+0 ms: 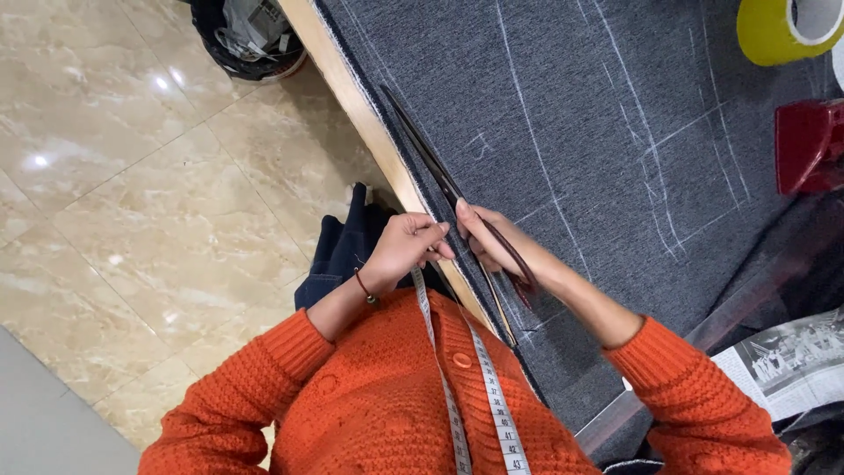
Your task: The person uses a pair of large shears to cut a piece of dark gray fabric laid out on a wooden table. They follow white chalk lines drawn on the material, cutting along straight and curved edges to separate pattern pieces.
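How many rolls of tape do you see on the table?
1: a yellow roll of tape sits at the table's top right corner, partly cut off by the picture's edge. More could lie out of view.

Surface [369, 123] edge runs diagonally; grey cloth [563, 132] covers most of it, and the middle of the cloth is open to pass over. Scissors [431, 163] lie along the near edge, blocking that strip. Far corner is crowded: yellow tape roll [774, 35] and red object [804, 145]. Newspaper [787, 361] sits on the right. Tiled floor [132, 176] left of the edge is open; black bin [242, 40] stands at the top.
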